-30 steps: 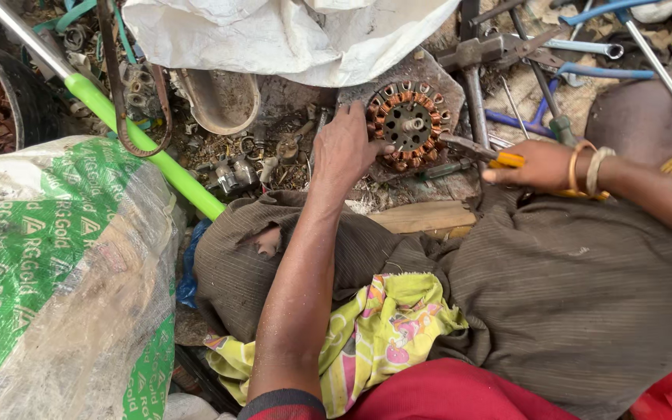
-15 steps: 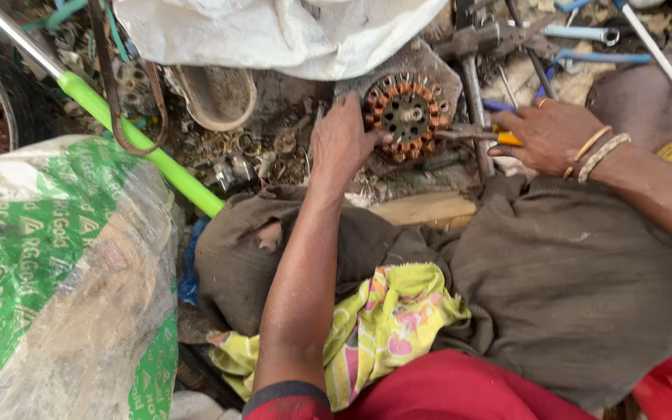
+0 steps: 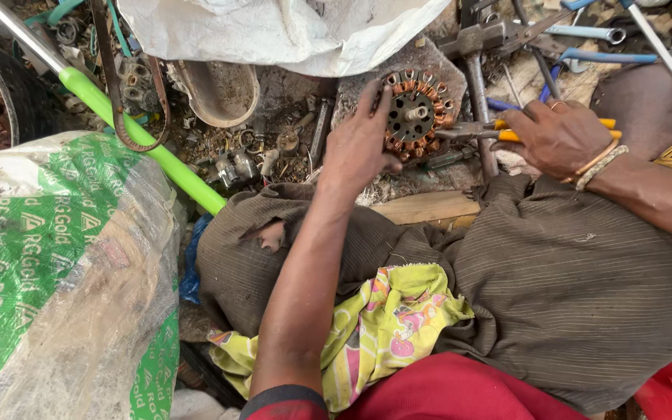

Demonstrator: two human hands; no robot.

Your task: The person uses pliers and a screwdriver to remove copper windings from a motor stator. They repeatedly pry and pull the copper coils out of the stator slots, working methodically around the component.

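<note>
Gripping a round copper-wound motor core (image 3: pixel 416 115) on the cluttered ground, your left hand (image 3: pixel 359 148) curls its fingers around its left edge. Your right hand (image 3: pixel 558 138) closes around yellow-handled pliers (image 3: pixel 476 131), whose tips touch the core's right side. Beside them lie a hammer (image 3: pixel 477 47), a green-handled tool (image 3: pixel 145 144), a white sack (image 3: pixel 289 31) and scattered metal scrap (image 3: pixel 235 159).

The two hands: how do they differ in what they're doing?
The left hand grips a round motor stator wound with copper coils, fingers spread over its rim; the right hand closes around yellow-handled pliers whose tips reach the stator. The right hand's wrist wears bangles; the left's is bare. Both work on the same stator.
</note>
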